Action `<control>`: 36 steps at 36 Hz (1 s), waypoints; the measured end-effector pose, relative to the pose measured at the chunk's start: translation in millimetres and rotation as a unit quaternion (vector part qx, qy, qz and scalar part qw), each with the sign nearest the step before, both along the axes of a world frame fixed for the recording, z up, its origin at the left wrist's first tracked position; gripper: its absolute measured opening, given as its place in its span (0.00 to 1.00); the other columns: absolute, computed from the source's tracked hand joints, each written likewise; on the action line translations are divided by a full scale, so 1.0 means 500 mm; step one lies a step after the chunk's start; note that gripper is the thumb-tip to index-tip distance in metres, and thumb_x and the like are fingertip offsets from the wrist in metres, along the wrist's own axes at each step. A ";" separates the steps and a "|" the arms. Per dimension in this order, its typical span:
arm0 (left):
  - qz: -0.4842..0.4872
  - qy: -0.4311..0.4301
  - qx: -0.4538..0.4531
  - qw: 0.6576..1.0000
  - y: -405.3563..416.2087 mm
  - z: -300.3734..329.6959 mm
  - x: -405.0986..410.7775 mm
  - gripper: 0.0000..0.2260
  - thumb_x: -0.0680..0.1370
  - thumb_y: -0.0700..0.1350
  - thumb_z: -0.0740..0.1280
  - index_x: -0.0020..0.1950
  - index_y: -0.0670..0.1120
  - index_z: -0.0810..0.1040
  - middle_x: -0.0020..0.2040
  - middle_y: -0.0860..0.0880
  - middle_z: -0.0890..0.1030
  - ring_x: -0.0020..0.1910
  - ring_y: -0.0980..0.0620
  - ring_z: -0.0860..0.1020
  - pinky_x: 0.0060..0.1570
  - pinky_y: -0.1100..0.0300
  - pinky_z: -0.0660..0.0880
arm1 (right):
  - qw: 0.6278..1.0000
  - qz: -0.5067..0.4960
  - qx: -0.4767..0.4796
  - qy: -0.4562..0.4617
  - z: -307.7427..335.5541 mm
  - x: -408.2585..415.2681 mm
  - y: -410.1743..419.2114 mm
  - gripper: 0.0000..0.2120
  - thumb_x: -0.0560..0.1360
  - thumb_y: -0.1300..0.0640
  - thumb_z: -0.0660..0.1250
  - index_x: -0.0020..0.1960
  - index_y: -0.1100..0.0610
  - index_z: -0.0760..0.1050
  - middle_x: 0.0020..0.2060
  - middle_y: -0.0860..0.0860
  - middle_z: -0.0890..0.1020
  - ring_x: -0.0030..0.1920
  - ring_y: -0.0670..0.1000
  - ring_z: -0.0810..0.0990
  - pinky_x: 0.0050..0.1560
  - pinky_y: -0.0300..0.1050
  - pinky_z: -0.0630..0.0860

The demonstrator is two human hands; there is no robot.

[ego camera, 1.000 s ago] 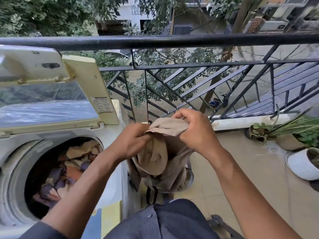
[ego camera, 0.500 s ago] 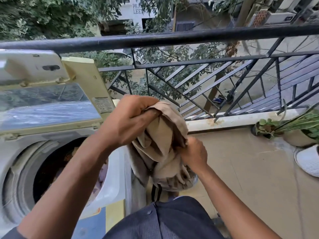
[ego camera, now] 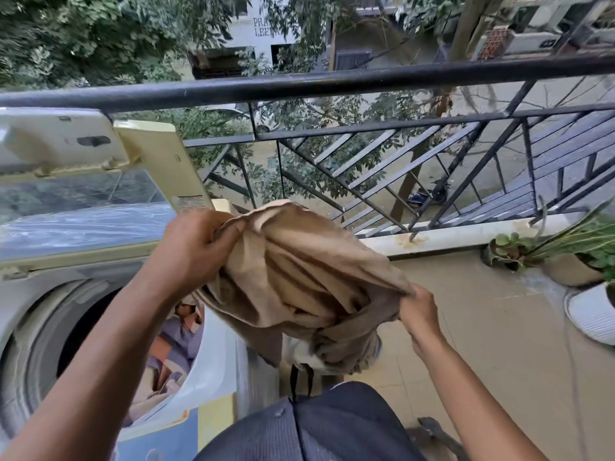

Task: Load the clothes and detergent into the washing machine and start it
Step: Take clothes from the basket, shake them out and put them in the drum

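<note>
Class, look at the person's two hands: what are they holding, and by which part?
Both hold one beige garment. The left hand grips its bunched upper edge; the right hand pinches its lower right edge.

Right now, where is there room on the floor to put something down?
The tiled balcony floor is bare between the railing kerb and the person's right arm, left of the plant pots. It's crowded by the washing machine, where both hands hold the beige garment.

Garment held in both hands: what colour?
Plain tan garment, no pattern; the head view, the only one, shows it.
</note>
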State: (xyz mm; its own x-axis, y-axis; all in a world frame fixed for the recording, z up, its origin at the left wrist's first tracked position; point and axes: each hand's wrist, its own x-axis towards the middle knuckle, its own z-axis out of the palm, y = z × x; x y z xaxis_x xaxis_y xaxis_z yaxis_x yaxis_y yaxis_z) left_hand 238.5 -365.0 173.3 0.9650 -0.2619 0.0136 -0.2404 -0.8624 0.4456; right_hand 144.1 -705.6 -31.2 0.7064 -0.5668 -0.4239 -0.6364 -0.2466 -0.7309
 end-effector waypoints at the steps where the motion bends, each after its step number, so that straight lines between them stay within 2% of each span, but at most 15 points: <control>1: 0.016 0.001 0.005 1.000 0.006 -0.008 0.001 0.17 0.83 0.48 0.66 0.37 0.41 0.75 0.32 0.42 0.77 0.38 0.37 0.76 0.37 0.47 0.70 | 1.000 -0.015 0.003 -0.013 0.016 0.000 -0.015 0.10 0.72 0.57 0.60 0.42 0.56 0.80 0.39 0.56 0.85 0.41 0.58 0.81 0.42 0.56 0.79; 4: 0.068 0.018 -0.023 0.997 0.017 -0.024 0.000 0.16 0.82 0.47 0.66 0.36 0.42 0.74 0.32 0.43 0.77 0.39 0.37 0.77 0.38 0.48 0.70 | 0.998 -0.032 0.007 -0.062 0.078 0.007 -0.044 0.12 0.70 0.49 0.60 0.40 0.52 0.80 0.31 0.49 0.82 0.37 0.54 0.78 0.37 0.50 0.74; 6: 0.097 0.023 -0.066 0.993 0.020 -0.030 0.001 0.15 0.82 0.48 0.65 0.38 0.42 0.77 0.34 0.43 0.80 0.40 0.39 0.79 0.41 0.48 0.74 | 0.995 -0.018 0.022 -0.097 0.123 0.017 -0.044 0.15 0.74 0.47 0.61 0.42 0.54 0.82 0.32 0.53 0.84 0.36 0.53 0.78 0.37 0.46 0.73; 8: 0.081 0.056 -0.165 0.981 0.014 -0.030 0.002 0.12 0.80 0.50 0.66 0.43 0.45 0.82 0.37 0.45 0.84 0.41 0.46 0.82 0.43 0.53 0.77 | 0.989 0.011 0.054 -0.135 0.173 0.029 -0.027 0.16 0.74 0.48 0.61 0.48 0.57 0.83 0.41 0.59 0.87 0.40 0.53 0.83 0.45 0.49 0.79; 10: 0.027 0.131 -0.288 0.948 -0.004 -0.023 -0.003 0.12 0.77 0.53 0.68 0.54 0.49 0.85 0.37 0.51 0.86 0.37 0.57 0.82 0.39 0.64 0.77 | 0.981 0.061 0.082 -0.162 0.225 0.042 0.005 0.13 0.72 0.50 0.62 0.45 0.50 0.86 0.39 0.53 0.88 0.40 0.49 0.84 0.43 0.43 0.79; 12: -0.047 0.166 -0.318 0.932 -0.027 -0.025 -0.011 0.22 0.74 0.60 0.74 0.65 0.56 0.81 0.34 0.56 0.85 0.35 0.64 0.81 0.36 0.72 0.74 | 0.971 0.127 0.099 -0.176 0.277 0.059 0.046 0.13 0.76 0.55 0.63 0.37 0.47 0.84 0.30 0.46 0.82 0.33 0.47 0.78 0.35 0.41 0.72; 14: -0.087 0.179 -0.290 0.936 -0.056 -0.036 -0.017 0.35 0.66 0.69 0.77 0.71 0.66 0.73 0.42 0.55 0.88 0.44 0.60 0.85 0.45 0.64 0.79 | 0.957 0.184 0.111 -0.196 0.328 0.079 0.087 0.13 0.75 0.55 0.63 0.33 0.50 0.80 0.30 0.46 0.75 0.34 0.48 0.73 0.37 0.44 0.66; 16: -0.127 0.172 -0.229 0.950 -0.092 -0.042 -0.022 0.40 0.64 0.73 0.77 0.73 0.69 0.67 0.45 0.54 0.88 0.48 0.59 0.86 0.50 0.58 0.81 | 0.934 0.255 0.108 -0.228 0.388 0.093 0.129 0.13 0.73 0.49 0.63 0.34 0.55 0.76 0.32 0.48 0.74 0.36 0.47 0.72 0.39 0.46 0.66; 18: -0.169 0.111 -0.151 0.968 -0.131 -0.045 -0.025 0.30 0.68 0.71 0.74 0.66 0.64 0.71 0.39 0.57 0.84 0.40 0.63 0.82 0.43 0.64 0.77 | 0.907 0.317 0.099 -0.260 0.441 0.102 0.164 0.20 0.74 0.45 0.63 0.36 0.61 0.76 0.31 0.55 0.76 0.36 0.49 0.73 0.38 0.49 0.70; 20: -0.165 0.042 -0.114 0.979 -0.162 -0.034 -0.028 0.17 0.74 0.65 0.69 0.49 0.52 0.76 0.35 0.53 0.80 0.37 0.52 0.80 0.38 0.58 0.74 | 0.890 0.344 0.078 -0.290 0.480 0.108 0.184 0.23 0.79 0.46 0.63 0.36 0.64 0.77 0.32 0.62 0.79 0.33 0.55 0.75 0.38 0.57 0.74; 22: -0.145 0.020 -0.121 0.982 -0.173 -0.025 -0.021 0.15 0.72 0.55 0.62 0.39 0.43 0.74 0.34 0.44 0.80 0.37 0.42 0.78 0.38 0.49 0.74 | 0.881 0.340 0.050 -0.326 0.494 0.116 0.183 0.18 0.79 0.51 0.65 0.35 0.60 0.79 0.33 0.61 0.80 0.35 0.59 0.78 0.38 0.60 0.75; 24: -0.111 0.016 -0.157 0.981 -0.169 -0.016 -0.005 0.07 0.69 0.45 0.59 0.33 0.44 0.71 0.32 0.43 0.77 0.36 0.42 0.77 0.35 0.48 0.72 | 0.879 0.327 0.038 -0.345 0.490 0.120 0.169 0.10 0.75 0.55 0.68 0.39 0.61 0.77 0.36 0.61 0.80 0.36 0.58 0.76 0.37 0.55 0.71; 28: -0.080 0.028 -0.276 0.958 -0.153 -0.007 0.017 0.10 0.75 0.36 0.61 0.42 0.41 0.83 0.36 0.51 0.84 0.35 0.57 0.78 0.35 0.51 0.74 | 0.886 0.319 0.065 -0.329 0.434 0.102 0.130 0.10 0.75 0.52 0.74 0.51 0.52 0.75 0.42 0.58 0.79 0.39 0.55 0.76 0.39 0.50 0.72; 32: -0.078 0.035 -0.404 0.911 -0.158 0.018 0.015 0.17 0.79 0.35 0.62 0.47 0.51 0.87 0.41 0.58 0.87 0.40 0.63 0.83 0.37 0.65 0.77 | 0.916 0.302 0.041 -0.261 0.330 0.065 0.115 0.25 0.69 0.43 0.77 0.62 0.38 0.71 0.52 0.42 0.82 0.51 0.44 0.82 0.47 0.44 0.78; 36: -0.097 0.019 -0.441 0.892 -0.172 0.050 0.008 0.17 0.80 0.35 0.61 0.48 0.53 0.87 0.44 0.57 0.88 0.44 0.59 0.84 0.42 0.62 0.79 | 0.943 0.311 0.014 -0.117 0.191 0.031 0.108 0.30 0.62 0.37 0.78 0.59 0.35 0.68 0.50 0.35 0.78 0.50 0.35 0.78 0.45 0.34 0.74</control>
